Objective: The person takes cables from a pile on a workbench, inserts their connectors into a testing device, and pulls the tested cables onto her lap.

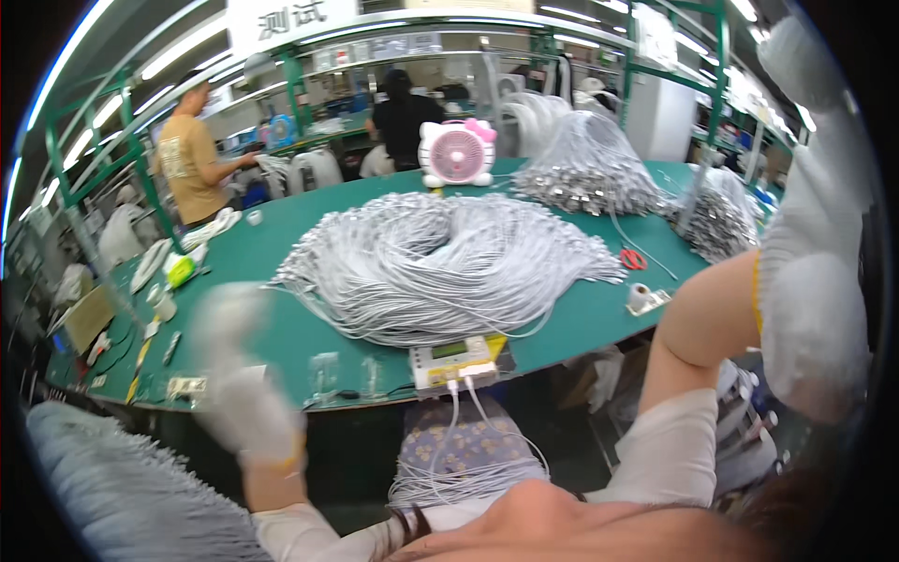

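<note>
My left hand (pixel 245 389), in a white glove, is raised over the table's left front part; motion smears its fingers. Close to the camera at the right rim is my right hand (pixel 813 323), gloved in white with a yellow cuff. It is also blurred, and I cannot make out anything held in either hand. Between them, a white and yellow tester box (pixel 448 365) with a small screen sits on the table's front edge. Two white cables (pixel 456 403) are plugged into its front and run down to more white cables (pixel 459 480) across my lap.
A big heap of white cables (pixel 440 281) covers the middle of the green table (pixel 309 220). Behind stand a pink-and-white fan (pixel 458 155) and another cable pile (pixel 592 164). Red scissors (pixel 633 259) and a white roll (pixel 640 298) lie right. Two people work beyond; grey cables (pixel 140 478) hang lower left.
</note>
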`<state>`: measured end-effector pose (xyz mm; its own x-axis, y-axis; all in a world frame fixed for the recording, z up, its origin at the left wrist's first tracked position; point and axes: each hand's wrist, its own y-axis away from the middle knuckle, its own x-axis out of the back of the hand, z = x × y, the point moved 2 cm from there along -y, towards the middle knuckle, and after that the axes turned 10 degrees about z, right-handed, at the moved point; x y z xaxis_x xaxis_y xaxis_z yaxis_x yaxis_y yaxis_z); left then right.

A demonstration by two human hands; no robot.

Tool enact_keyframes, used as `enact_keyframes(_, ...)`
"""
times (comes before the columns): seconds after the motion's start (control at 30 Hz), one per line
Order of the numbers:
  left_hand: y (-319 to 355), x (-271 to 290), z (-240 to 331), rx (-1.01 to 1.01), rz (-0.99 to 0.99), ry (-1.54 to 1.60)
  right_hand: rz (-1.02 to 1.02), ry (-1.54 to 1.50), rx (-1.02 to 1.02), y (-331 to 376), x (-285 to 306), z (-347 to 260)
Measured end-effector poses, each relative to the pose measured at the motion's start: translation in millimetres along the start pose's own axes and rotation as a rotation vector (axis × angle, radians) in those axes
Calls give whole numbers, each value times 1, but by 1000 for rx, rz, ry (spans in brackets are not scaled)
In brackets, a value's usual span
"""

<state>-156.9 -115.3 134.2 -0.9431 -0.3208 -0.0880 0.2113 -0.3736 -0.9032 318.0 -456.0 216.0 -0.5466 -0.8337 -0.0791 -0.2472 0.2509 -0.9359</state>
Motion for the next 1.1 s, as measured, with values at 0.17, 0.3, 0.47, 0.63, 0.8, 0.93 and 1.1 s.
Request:
enact_keyframes(0.17, -41, 38, 71, -813, -181, 559, 51, -345, 309, 2, 41, -138)
enact_keyframes(0.3, -16, 32, 91, -997, -404, 774, -300, -739, 344, 65, 14, -197)
enact_keyframes(0.47, -1, 35, 91, -971, -474, 767, -946, -778, -81, 221, -104, -209)
enact_keyframes(0.63, 3, 29, 84, -940, -497, 723, -891, -363, 210, 322, -184, -205)
enact_keyframes(0.8, 1, 22, 75, -958, -527, 684, -817, -593, -10, 333, -207, -203)
enact_keyframes(0.93, 2, 24, 71, -911, -535, 684, -660, -682, 52, 324, -200, -192)
enact_keyframes(1.1, 1, 27, 66, -902, -536, 664, -720, -663, 76, 320, -185, -178)
